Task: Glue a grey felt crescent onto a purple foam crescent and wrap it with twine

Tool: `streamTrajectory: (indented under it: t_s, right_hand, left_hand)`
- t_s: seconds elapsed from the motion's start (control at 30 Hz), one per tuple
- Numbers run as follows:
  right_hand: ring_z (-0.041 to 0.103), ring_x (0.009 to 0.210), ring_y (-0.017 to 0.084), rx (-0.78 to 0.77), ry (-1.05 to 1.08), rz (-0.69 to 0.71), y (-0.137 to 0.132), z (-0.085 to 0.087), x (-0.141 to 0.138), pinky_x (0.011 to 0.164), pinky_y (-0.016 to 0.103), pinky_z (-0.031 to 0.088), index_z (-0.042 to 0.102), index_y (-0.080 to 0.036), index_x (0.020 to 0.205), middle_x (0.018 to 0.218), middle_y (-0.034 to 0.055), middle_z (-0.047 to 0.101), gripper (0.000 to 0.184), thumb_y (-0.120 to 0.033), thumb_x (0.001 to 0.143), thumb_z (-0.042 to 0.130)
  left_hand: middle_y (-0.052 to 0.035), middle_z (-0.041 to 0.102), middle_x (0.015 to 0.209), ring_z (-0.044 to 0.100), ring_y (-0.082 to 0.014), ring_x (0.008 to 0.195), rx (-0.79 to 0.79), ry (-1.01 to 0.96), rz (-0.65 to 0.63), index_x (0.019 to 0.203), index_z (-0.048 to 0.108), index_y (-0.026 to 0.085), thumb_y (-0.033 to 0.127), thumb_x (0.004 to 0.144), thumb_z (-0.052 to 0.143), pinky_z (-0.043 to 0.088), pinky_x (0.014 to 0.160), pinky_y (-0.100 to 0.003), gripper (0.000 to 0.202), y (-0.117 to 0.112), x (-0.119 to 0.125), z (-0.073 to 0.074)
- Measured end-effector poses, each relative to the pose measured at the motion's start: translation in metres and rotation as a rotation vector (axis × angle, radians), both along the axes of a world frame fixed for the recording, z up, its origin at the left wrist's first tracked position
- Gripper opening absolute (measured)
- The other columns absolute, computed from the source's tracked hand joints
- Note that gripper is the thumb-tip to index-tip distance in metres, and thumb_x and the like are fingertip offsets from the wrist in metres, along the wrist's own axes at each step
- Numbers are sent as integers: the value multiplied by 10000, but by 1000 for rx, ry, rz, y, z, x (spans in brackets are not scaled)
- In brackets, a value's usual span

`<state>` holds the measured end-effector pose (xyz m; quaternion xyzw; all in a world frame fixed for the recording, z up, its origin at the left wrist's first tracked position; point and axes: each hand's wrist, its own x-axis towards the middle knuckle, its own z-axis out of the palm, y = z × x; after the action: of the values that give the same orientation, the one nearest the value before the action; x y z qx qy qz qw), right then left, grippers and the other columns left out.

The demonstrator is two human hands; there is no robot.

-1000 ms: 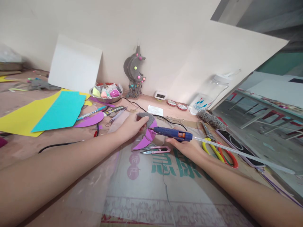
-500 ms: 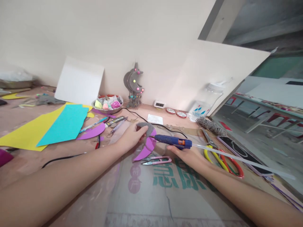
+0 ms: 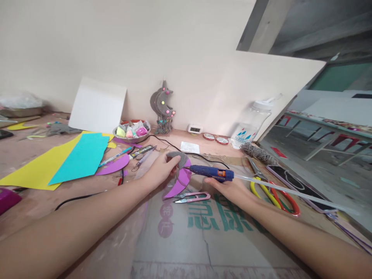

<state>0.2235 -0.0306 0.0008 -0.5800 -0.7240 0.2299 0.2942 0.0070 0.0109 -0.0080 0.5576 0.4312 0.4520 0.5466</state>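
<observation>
My left hand point(image 3: 162, 167) pinches the upper part of a purple crescent moon cutout point(image 3: 179, 184), whose top is wrapped in grey yarn point(image 3: 180, 158). A loose strand of the yarn trails over the purple face. In my right hand point(image 3: 225, 188) is a blue hot glue gun point(image 3: 209, 172), with a long clear glue stick point(image 3: 279, 188) sticking out of its back. The gun's nozzle points left at the crescent's inner edge, very near or touching it. Just below lie pink thread snips point(image 3: 193, 197) on the plastic-covered cardboard point(image 3: 174, 248).
To the right lie scissors point(image 3: 274, 193), a phone point(image 3: 299, 188) and a grey yarn bundle point(image 3: 258, 154) beside a water bottle point(image 3: 251, 124). Cyan sheet point(image 3: 80, 157) and yellow sheet point(image 3: 31, 170) are at left. A bowl of clay point(image 3: 132, 131) and a finished moon ornament point(image 3: 162, 102) stand behind.
The camera view has shifted slightly. Both hands, the crescent and the glue gun stay almost in the same place.
</observation>
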Motion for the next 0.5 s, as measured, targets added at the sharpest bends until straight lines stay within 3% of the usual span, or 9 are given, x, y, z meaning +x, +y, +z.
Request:
streamTrajectory:
  t_s: [0.17,0.5]
  right_hand:
    - [661,777,227,5,-8,-11,0,-1,1,690,307,531,667,-263,858,804,0,710,269,-494,744,586]
    - [653,791,224,-15,-22,-24,3,-5,6,677,305,532,634,-244,856,816,4,703,307,-525,746,580]
  left_hand:
    - [53,472,484,422,-71,432,68,7,-12,670,475,171,372,786,537,306,441,-190,240,1,-2,-3]
    - [54,480,521,422,-64,443,74,-21,-18,728,492,167,354,788,542,308,443,-188,203,2,-2,-5]
